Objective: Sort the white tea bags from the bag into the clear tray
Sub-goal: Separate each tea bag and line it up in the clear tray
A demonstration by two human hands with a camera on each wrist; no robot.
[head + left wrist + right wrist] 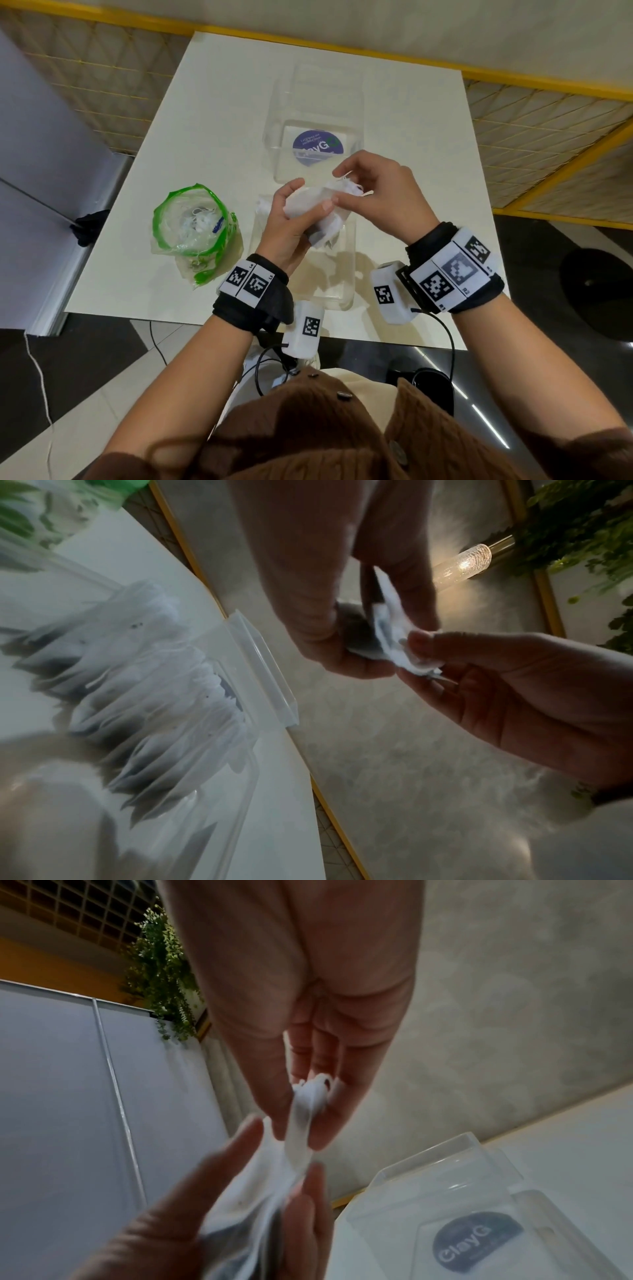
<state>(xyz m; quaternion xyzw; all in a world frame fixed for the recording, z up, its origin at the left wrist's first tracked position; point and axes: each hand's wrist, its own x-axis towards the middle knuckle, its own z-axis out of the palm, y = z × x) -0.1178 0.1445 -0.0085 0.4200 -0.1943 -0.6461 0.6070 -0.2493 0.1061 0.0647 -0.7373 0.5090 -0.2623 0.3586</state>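
My left hand [308,200] grips a bundle of white tea bags [320,214] just above the clear tray [339,301], which lies near the table's front edge. My right hand [342,183] pinches the strings and paper tags at the top of that bundle. In the left wrist view, a row of tea bags [154,696] stands on edge inside the tray [267,664]. In the right wrist view, the right hand [304,1123] pulls a thin white strip up from the bundle [257,1191]. The green-rimmed plastic bag [193,226] sits open at the left with more tea bags inside.
A second clear container [315,102] with a round blue sticker [317,147] lies just behind the hands. The white table [411,120] ends close behind it at a yellow-framed partition. A grey panel stands to the left.
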